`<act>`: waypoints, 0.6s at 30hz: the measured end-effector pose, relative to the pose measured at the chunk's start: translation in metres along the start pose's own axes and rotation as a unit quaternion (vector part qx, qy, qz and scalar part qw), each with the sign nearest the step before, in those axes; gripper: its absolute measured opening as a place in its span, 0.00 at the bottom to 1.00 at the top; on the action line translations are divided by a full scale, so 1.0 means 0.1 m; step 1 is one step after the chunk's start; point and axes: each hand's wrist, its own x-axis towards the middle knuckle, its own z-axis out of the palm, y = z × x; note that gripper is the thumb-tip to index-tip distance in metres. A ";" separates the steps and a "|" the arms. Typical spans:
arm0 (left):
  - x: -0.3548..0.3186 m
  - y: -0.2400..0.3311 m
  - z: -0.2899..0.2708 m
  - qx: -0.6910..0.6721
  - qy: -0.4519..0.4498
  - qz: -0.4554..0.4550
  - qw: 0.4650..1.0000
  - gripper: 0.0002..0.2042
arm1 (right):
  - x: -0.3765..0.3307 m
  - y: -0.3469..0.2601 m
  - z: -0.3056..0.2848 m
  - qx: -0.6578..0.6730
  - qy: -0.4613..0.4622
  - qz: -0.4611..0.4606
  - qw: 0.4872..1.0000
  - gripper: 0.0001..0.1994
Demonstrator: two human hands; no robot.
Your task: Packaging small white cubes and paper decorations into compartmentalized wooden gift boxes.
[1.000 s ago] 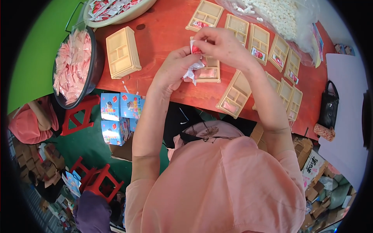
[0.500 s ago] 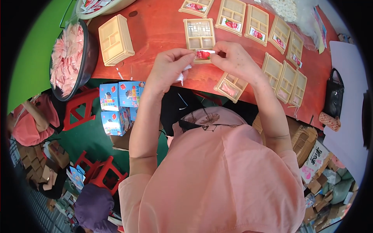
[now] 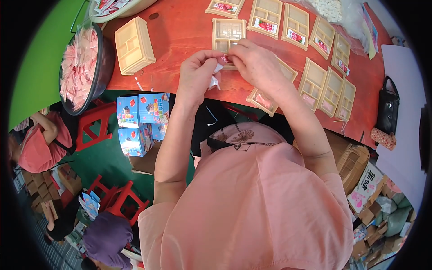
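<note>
My left hand (image 3: 198,72) and my right hand (image 3: 256,63) meet over the near edge of the red table (image 3: 180,36). Together they pinch a small red-and-white sachet (image 3: 224,59) between the fingertips. A bit of white wrapper (image 3: 215,81) hangs below my left palm. Just beyond the fingers lies an empty beige compartment tray (image 3: 228,32). Another tray (image 3: 263,96) lies under my right wrist, partly hidden.
Several beige trays (image 3: 330,85), some holding sachets, lie along the table's right side. A stack of trays (image 3: 133,45) stands at left beside a black bowl of pink sachets (image 3: 81,67). Blue boxes (image 3: 139,119) and red stools (image 3: 96,123) sit below. Other people work at lower left.
Both hands have stayed together on the sachet and shifted toward the empty tray; the view has tilted so the table sits higher in the picture.
</note>
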 end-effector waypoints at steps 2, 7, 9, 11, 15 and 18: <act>-0.02 0.04 0.01 -0.053 -0.013 -0.001 0.999 0.11 | -0.01 0.02 -0.05 0.015 0.031 -0.012 0.999 0.08; -0.06 0.04 0.19 -0.183 -0.085 0.050 0.978 0.16 | -0.11 -0.15 -0.33 0.355 -0.063 0.201 0.911 0.13; -0.07 0.04 0.34 -0.137 -0.047 0.089 0.986 0.18 | -0.12 -0.17 -0.32 0.383 -0.068 0.209 0.897 0.13; -0.08 0.04 0.39 -0.116 -0.079 0.103 0.985 0.19 | -0.15 -0.11 -0.31 0.411 -0.071 0.216 0.883 0.14; -0.08 0.08 0.34 -0.169 -0.094 0.039 0.980 0.16 | -0.21 0.00 -0.49 0.488 -0.008 0.268 0.830 0.13; -0.09 0.05 0.38 -0.120 -0.088 -0.007 0.989 0.11 | -0.31 0.13 -0.53 0.563 -0.037 0.295 0.771 0.09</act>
